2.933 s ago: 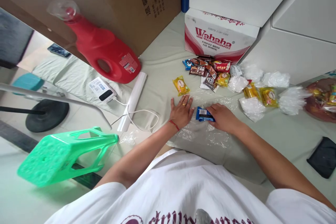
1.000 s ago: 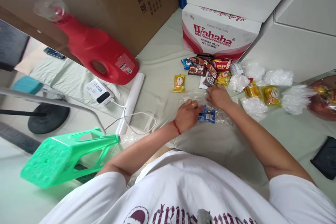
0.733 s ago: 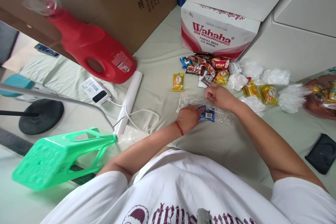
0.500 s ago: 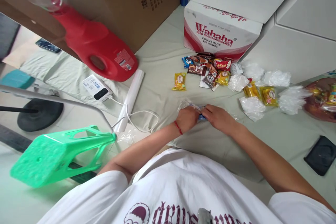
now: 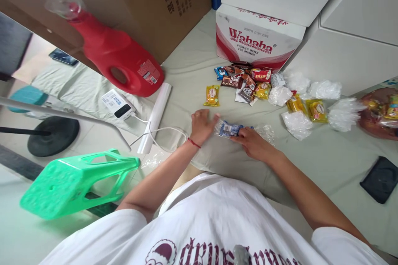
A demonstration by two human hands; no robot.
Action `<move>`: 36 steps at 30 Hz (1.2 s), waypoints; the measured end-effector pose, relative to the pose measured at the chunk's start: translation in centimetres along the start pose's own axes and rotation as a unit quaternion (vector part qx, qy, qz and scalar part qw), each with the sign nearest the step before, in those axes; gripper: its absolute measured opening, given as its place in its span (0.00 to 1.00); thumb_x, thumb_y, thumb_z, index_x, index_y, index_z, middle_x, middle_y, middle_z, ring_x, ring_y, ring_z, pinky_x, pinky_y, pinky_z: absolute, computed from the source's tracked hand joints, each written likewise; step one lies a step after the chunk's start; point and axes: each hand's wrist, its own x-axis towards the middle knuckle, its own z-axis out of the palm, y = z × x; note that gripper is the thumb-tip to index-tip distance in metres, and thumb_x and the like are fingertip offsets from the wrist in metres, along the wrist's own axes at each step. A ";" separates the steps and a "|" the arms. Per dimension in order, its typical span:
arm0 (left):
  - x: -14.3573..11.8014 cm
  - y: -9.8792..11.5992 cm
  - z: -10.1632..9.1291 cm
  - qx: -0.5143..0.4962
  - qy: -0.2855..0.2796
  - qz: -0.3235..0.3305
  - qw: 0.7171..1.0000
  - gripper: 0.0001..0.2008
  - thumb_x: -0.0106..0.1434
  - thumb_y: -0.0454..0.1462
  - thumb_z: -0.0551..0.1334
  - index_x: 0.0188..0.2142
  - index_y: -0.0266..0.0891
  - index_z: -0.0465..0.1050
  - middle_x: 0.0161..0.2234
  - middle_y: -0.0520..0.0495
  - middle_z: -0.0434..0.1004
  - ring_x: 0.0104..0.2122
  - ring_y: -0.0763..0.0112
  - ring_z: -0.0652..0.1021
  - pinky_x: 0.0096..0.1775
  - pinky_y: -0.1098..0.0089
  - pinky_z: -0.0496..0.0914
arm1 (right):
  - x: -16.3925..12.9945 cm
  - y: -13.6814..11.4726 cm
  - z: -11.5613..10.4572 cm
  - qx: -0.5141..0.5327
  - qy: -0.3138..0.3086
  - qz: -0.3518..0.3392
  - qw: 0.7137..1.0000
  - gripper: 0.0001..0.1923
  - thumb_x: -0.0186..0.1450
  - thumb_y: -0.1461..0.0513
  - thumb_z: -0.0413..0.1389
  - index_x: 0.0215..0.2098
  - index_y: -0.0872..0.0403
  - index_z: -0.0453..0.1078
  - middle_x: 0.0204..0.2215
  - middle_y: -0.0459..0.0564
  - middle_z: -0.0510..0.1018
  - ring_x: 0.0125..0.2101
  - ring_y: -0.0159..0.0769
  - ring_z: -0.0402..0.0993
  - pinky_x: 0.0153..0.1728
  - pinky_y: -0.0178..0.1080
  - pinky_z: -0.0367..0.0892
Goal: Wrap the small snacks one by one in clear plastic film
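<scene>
A small blue snack packet (image 5: 229,128) lies on the pale green cloth, wrapped in crinkled clear plastic film (image 5: 264,131). My right hand (image 5: 252,144) presses on the wrapped packet from its near right side. My left hand (image 5: 201,124) rests just left of it, fingers spread, a fingertip touching the film's left end. A red string circles my left wrist. A single yellow snack packet (image 5: 212,95) lies a little beyond my left hand.
A pile of snack packets (image 5: 245,83) sits before a Wahaha carton (image 5: 258,41). Plastic-wrapped bundles (image 5: 323,107) lie to the right, with a bag (image 5: 381,112) and a black pouch (image 5: 379,179). To the left lie a red jug (image 5: 115,56), power bank (image 5: 118,104), white roll (image 5: 155,116) and green stool (image 5: 74,182).
The flat film was rolled around the blue packet. My left hand has let go and shifted left with fingers spread, while my right hand stays on the wrapped packet.
</scene>
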 end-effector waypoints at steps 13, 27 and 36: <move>-3.2 8.2 1.8 -0.074 -0.124 0.049 0.988 0.13 0.71 0.37 0.53 0.31 0.41 0.71 0.30 0.46 0.78 0.34 0.63 0.78 0.38 0.66 0.69 | -0.5 -0.3 0.0 0.100 0.044 -0.009 0.994 0.27 0.62 0.72 0.50 0.56 0.51 0.77 0.46 0.57 0.75 0.47 0.46 0.68 0.51 0.48 0.67; -4.4 7.7 5.0 0.106 -0.012 0.132 0.985 0.10 0.70 0.34 0.58 0.36 0.42 0.78 0.48 0.37 0.77 0.54 0.51 0.72 0.52 0.52 0.67 | -6.6 0.6 0.6 0.088 0.195 0.480 0.851 0.33 0.69 0.39 0.51 0.52 0.58 0.73 0.41 0.63 0.78 0.42 0.53 0.73 0.47 0.51 0.67; -4.2 7.7 5.2 0.062 0.016 0.110 0.992 0.07 0.67 0.38 0.63 0.43 0.40 0.75 0.65 0.33 0.64 0.71 0.46 0.58 0.65 0.46 0.59 | -1.0 -2.3 -2.4 0.167 0.257 0.347 0.886 0.09 0.70 0.58 0.50 0.38 0.51 0.70 0.34 0.50 0.78 0.33 0.37 0.71 0.37 0.37 0.64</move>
